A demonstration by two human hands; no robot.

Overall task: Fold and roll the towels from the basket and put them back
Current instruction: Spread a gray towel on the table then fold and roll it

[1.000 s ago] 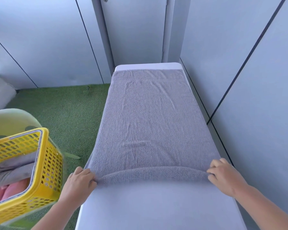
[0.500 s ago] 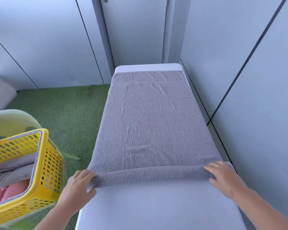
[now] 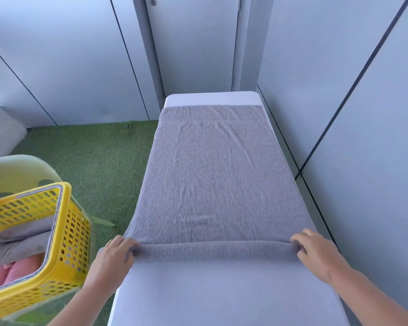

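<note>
- Grey wall panels enclose the space; a closed door panel stands behind the far end of the table.
- Green artificial turf covers the floor to the left.
- A long white padded table runs away from the person, close beside the right wall.
- The grey towel lies flat along the table, stopping just short of the far end. Its near edge is turned into a low roll across the table's width.
- A yellow perforated basket stands at the left, apart from the table, holding folded grey cloth above a pink item.
- The left hand grips the roll's left end, fingers curled over it.
- The right hand grips the roll's right end, fingertips tucked on it.
</note>
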